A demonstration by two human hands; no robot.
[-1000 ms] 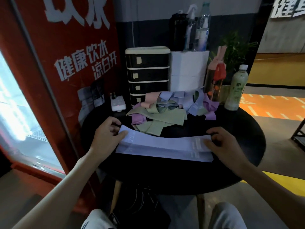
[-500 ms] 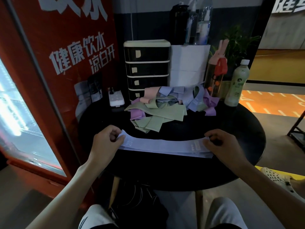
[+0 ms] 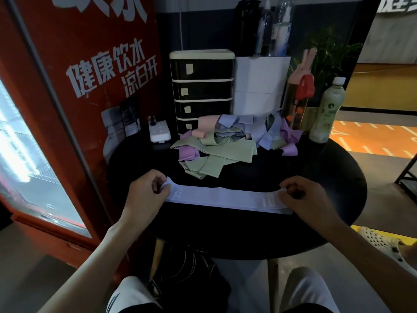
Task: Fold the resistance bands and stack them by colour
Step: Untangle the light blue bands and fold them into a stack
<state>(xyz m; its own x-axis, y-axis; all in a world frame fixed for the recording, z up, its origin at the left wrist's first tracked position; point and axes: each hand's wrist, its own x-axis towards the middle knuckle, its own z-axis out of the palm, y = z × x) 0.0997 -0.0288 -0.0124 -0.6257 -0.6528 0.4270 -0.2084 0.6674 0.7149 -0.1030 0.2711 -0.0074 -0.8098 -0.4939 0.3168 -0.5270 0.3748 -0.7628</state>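
Observation:
A pale lavender resistance band (image 3: 225, 198) lies stretched flat across the near part of the round black table (image 3: 327, 168). My left hand (image 3: 146, 195) pinches its left end, lifting that end slightly. My right hand (image 3: 304, 197) pinches its right end, fingers curled over it. Behind the band sits a loose pile of bands (image 3: 228, 143) in green, purple, pink and lavender, tangled together.
A black drawer unit (image 3: 202, 91) and a white box (image 3: 261, 84) stand at the back. A white power strip (image 3: 159, 132) lies back left. A pink-capped bottle (image 3: 297, 98) and a pale green bottle (image 3: 327, 111) stand back right. A red cooler (image 3: 67, 109) borders the left.
Both hands have gone from pressing the band flat to pinching its ends, and the left end has lifted a little off the table.

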